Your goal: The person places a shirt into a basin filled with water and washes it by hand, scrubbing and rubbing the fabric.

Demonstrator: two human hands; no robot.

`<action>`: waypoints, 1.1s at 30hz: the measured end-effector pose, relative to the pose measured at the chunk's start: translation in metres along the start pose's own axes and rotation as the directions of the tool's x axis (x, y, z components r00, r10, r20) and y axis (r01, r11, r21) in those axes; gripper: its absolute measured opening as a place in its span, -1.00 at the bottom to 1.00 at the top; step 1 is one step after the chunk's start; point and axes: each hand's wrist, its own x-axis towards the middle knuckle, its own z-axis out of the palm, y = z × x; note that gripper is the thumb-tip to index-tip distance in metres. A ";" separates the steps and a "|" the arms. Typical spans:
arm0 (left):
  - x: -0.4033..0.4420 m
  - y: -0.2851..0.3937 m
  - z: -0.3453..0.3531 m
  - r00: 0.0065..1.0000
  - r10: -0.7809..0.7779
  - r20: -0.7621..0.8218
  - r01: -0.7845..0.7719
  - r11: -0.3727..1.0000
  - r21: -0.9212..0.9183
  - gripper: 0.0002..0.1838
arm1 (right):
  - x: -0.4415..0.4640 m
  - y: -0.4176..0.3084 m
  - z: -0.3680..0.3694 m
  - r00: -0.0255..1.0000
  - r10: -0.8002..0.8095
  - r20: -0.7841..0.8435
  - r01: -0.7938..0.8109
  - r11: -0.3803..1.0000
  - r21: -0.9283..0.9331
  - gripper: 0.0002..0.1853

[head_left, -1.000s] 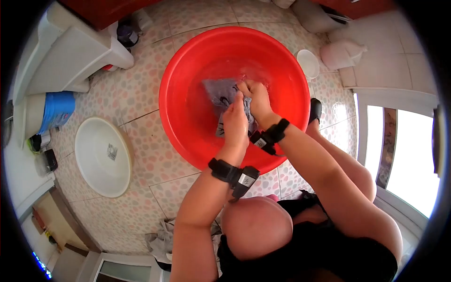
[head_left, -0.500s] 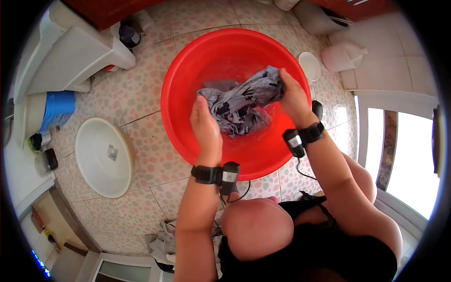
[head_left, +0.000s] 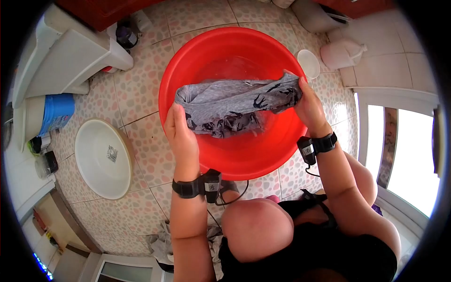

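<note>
A wet grey garment with a black print (head_left: 235, 101) is stretched between my two hands, over a large red basin (head_left: 197, 54) with water in it. My left hand (head_left: 182, 134) is closed on the garment's left end near the basin's left rim. At the other end, my right hand (head_left: 308, 105) grips the cloth close to the right rim. The lower folds of the garment hang down toward the water. Each wrist wears a black strap with a small box and a cable.
A white basin (head_left: 96, 162) sits on the tiled floor to the left. To the right of the red basin are a small white bowl (head_left: 308, 64) and a pinkish jug (head_left: 342, 54). A blue container (head_left: 57, 113) stands far left. Grey cloth (head_left: 162, 244) lies on the floor beside me.
Both hands have moved apart, left hand leftward and right hand rightward. The garment, bunched before, is now pulled out wide with its print showing more.
</note>
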 end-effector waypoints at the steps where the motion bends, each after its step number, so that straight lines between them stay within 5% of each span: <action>1: -0.001 0.002 0.000 1.000 0.011 0.009 -0.012 0.999 0.029 -0.67 | -0.001 -0.001 0.000 1.000 0.000 0.023 0.000 1.000 -0.029 -0.50; 9: -0.007 0.011 -0.003 0.966 0.107 0.236 -0.153 0.971 0.186 -0.62 | -0.006 -0.006 0.000 0.999 -0.046 0.012 0.047 0.996 -0.075 -0.46; 11: -0.004 0.005 -0.004 0.911 0.196 0.363 -0.321 0.889 0.325 -0.44 | -0.006 -0.007 0.000 0.999 -0.040 0.030 0.043 0.994 -0.102 -0.43; 15: -0.001 0.010 -0.003 0.899 0.098 0.427 -0.348 0.750 0.562 -0.39 | -0.008 -0.008 0.010 0.998 0.035 0.051 -0.030 0.995 -0.100 -0.48; 20: 0.010 -0.012 0.009 0.898 0.195 0.396 -0.338 0.880 0.334 -0.46 | -0.002 0.014 0.000 0.980 0.194 0.052 -0.188 0.976 -0.112 -0.51; 22: 0.011 -0.015 0.022 0.905 0.220 0.363 -0.326 0.909 0.261 -0.50 | -0.006 0.042 0.018 0.999 0.023 0.027 -0.014 0.953 -0.301 -0.67; 25: 0.009 -0.024 0.041 0.991 -0.011 0.135 0.007 1.000 0.030 -0.63 | -0.025 0.057 0.079 0.998 -0.031 0.050 0.052 0.865 -0.499 -0.83; 27: -0.009 -0.031 0.056 0.971 -0.219 0.090 0.210 0.972 0.108 -0.61 | -0.016 0.067 0.086 0.955 -0.208 0.213 0.288 0.470 -0.834 -0.85; 28: -0.020 -0.030 0.066 0.960 -0.258 0.109 0.238 0.957 0.166 -0.58 | 0.003 0.069 0.085 0.919 -0.375 0.124 0.309 0.486 -0.817 -0.84; 30: -0.029 -0.027 0.074 0.915 -0.310 0.258 0.251 0.938 0.239 -0.56 | 0.041 0.060 0.083 0.897 -0.399 -0.190 0.147 0.675 -0.723 -0.83; 32: -0.014 -0.020 0.076 0.940 -0.236 0.247 0.163 0.945 0.284 -0.51 | 0.031 0.067 0.094 0.885 -0.408 -0.224 0.118 0.663 -0.739 -0.81; 33: -0.002 -0.007 0.069 0.883 -0.442 0.160 0.424 0.896 0.133 -0.49 | 0.013 0.073 0.105 0.921 -0.382 -0.079 0.195 0.626 -0.755 -0.78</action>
